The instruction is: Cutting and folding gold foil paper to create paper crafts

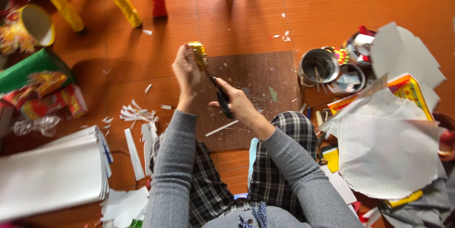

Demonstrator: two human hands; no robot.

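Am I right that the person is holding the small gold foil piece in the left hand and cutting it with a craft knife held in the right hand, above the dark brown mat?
Not quite: the head view shows the right hand working black-handled scissors, not a craft knife. The rest stands: the left hand holds the gold foil piece above the dark brown mat.
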